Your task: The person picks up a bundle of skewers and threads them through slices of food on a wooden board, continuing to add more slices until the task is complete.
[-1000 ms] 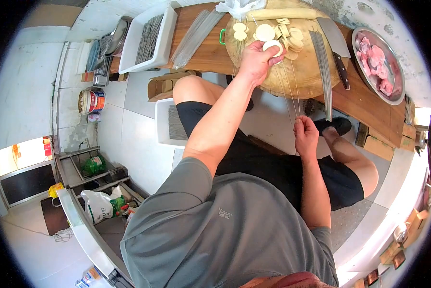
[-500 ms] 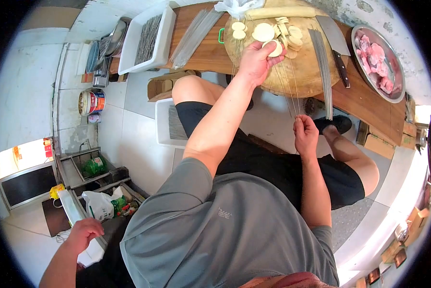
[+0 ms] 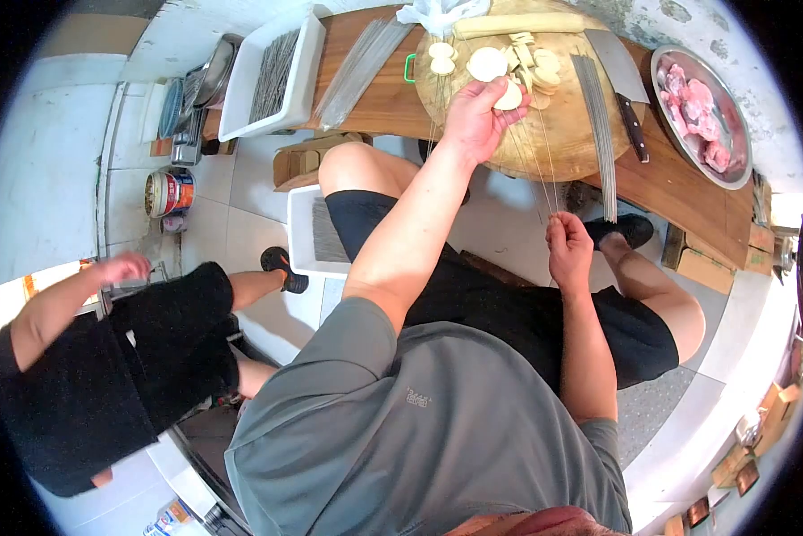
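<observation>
My left hand (image 3: 482,121) is closed on a pale yellow round slice (image 3: 508,96), pinched over the near part of the wooden chopping board (image 3: 473,147). Lower and to the right, my right hand (image 3: 569,246) pinches the lower ends of thin metal skewers (image 3: 549,165), which run up toward the slice. Whether their tips are inside the slice is hidden by my fingers. Just beyond my left hand lies another round slice (image 3: 487,63). More slices (image 3: 546,67) are heaped beside it, and a few skewered slices (image 3: 441,59) rest at the board's left.
A bundle of skewers (image 3: 595,134) overhangs the table edge near the cleaver (image 3: 618,71). Raw meat fills part of a metal bowl (image 3: 743,170) at right. A pale roll (image 3: 519,24) lies at the back. White bins (image 3: 229,121) hold skewers. Another person (image 3: 142,348) stands at left.
The other person has come further into view at left, with an arm, torso and legs showing. My two hands have hardly moved and keep their holds.
</observation>
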Action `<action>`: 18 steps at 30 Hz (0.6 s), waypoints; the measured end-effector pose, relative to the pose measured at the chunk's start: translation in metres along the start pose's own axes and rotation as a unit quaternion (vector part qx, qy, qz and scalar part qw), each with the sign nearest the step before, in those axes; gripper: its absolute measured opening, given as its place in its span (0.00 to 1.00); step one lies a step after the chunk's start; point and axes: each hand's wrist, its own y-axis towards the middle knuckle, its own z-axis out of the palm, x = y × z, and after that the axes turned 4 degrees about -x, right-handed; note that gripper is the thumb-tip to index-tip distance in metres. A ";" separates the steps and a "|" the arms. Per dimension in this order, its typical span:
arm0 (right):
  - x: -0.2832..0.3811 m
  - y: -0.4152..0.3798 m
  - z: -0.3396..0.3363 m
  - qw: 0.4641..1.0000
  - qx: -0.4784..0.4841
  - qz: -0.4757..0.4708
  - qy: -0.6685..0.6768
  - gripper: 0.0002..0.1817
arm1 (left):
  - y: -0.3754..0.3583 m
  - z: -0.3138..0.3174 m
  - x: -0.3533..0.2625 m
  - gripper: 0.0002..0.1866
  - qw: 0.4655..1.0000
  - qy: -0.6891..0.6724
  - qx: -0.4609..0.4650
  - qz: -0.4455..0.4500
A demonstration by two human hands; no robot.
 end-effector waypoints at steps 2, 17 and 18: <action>0.000 -0.001 0.000 1.000 -0.001 -0.001 -0.004 0.08 | -0.002 0.001 0.000 0.10 1.000 0.002 -0.004 0.002; 0.006 -0.002 0.003 1.000 -0.005 -0.013 0.013 0.08 | -0.010 0.005 0.004 0.09 1.000 0.003 0.005 -0.001; 0.006 -0.002 0.003 1.000 -0.003 -0.014 0.017 0.07 | -0.010 0.004 0.005 0.09 1.000 0.003 0.009 0.000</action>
